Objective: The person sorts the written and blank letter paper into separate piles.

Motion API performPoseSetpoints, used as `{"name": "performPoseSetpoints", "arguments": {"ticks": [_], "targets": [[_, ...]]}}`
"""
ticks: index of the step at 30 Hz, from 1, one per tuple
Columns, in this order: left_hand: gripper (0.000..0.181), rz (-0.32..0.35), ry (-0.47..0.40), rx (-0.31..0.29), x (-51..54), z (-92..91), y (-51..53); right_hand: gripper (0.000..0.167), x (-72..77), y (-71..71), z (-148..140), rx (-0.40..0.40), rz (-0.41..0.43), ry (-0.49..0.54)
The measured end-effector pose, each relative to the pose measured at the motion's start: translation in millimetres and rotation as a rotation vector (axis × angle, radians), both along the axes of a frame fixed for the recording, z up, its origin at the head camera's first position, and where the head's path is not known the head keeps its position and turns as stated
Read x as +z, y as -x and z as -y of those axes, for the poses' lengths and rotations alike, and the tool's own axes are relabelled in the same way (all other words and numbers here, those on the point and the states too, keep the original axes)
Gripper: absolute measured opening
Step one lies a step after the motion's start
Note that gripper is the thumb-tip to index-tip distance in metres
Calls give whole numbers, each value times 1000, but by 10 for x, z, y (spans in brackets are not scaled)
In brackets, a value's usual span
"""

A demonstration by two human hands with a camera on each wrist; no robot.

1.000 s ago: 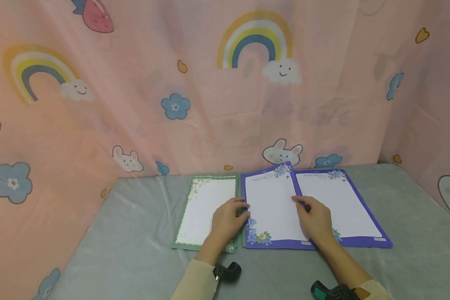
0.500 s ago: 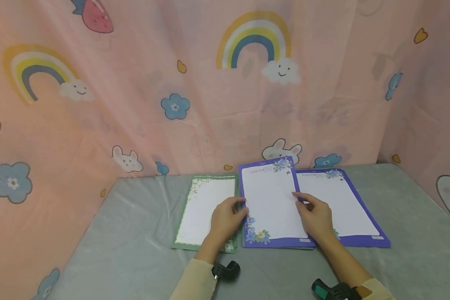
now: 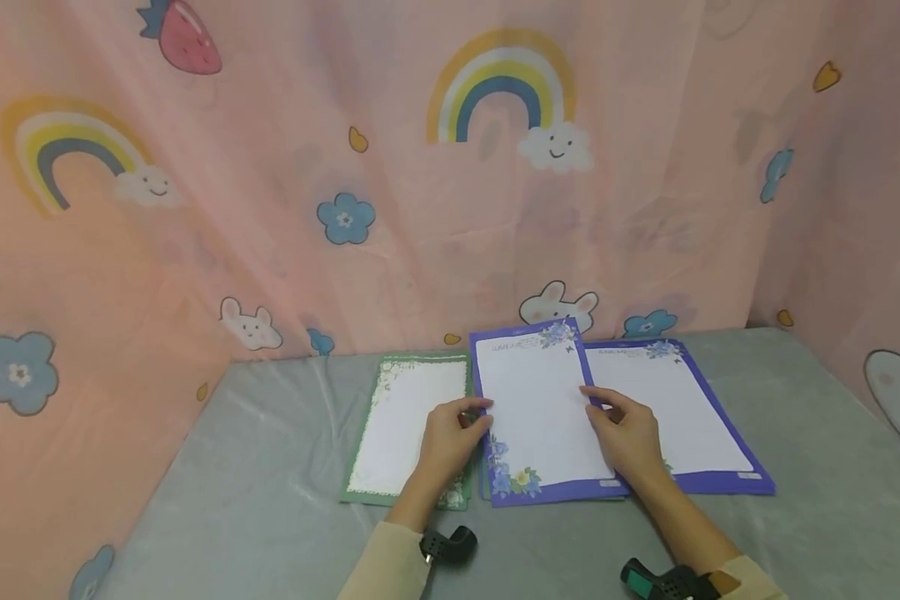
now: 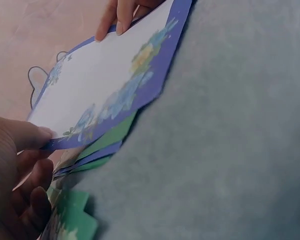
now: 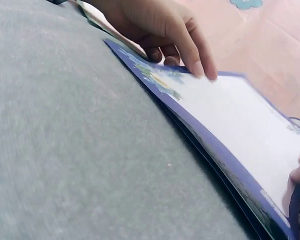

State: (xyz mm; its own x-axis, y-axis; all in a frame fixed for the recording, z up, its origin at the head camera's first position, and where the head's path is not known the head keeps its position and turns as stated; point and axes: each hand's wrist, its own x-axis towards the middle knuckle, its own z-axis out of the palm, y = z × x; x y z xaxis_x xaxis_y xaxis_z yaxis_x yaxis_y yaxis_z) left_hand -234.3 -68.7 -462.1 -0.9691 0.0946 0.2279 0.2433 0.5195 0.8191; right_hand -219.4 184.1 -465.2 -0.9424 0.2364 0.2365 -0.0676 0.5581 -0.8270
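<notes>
Between both hands is a sheet of letter paper (image 3: 532, 408) with a purple border and blue flowers, slightly tilted. My left hand (image 3: 450, 437) pinches its left edge, the thumb on top in the left wrist view. On the opposite edge my right hand (image 3: 630, 433) pinches the same sheet. Green and purple sheets (image 4: 112, 137) lie stacked beneath it. To the right, partly covered by my right hand, rests another purple-bordered sheet (image 3: 705, 417). A green-bordered sheet (image 3: 401, 425) lies at the left, under my left forearm.
Grey cloth (image 3: 270, 467) covers the table. A pink curtain (image 3: 285, 167) with printed rainbows and rabbits hangs right behind it, and the held sheet's top edge reaches up in front of it. Each wrist wears a black device (image 3: 450, 546).
The held purple-bordered sheet has risen and shifted a little left, off the sheets below. Its lower left corner has come slightly nearer. Both hands keep their hold on its edges.
</notes>
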Motion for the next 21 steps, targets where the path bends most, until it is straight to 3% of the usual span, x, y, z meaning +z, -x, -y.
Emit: {"name": "performPoseSetpoints", "arguments": {"ticks": [8, 13, 17, 21], "targets": [[20, 11, -78, -36, 16, 11, -7, 30, 47, -37, -18, 40, 6, 3], [20, 30, -142, -69, 62, 46, -6, 33, 147, -64, -86, 116, 46, 100], [21, 16, -188, -111, 144, 48, -10, 40, 277, -73, -173, 159, 112, 210], [21, -8, -209, -127, 278, 2, -23, 41, 408, -56, -253, 165, 96, 217]]}}
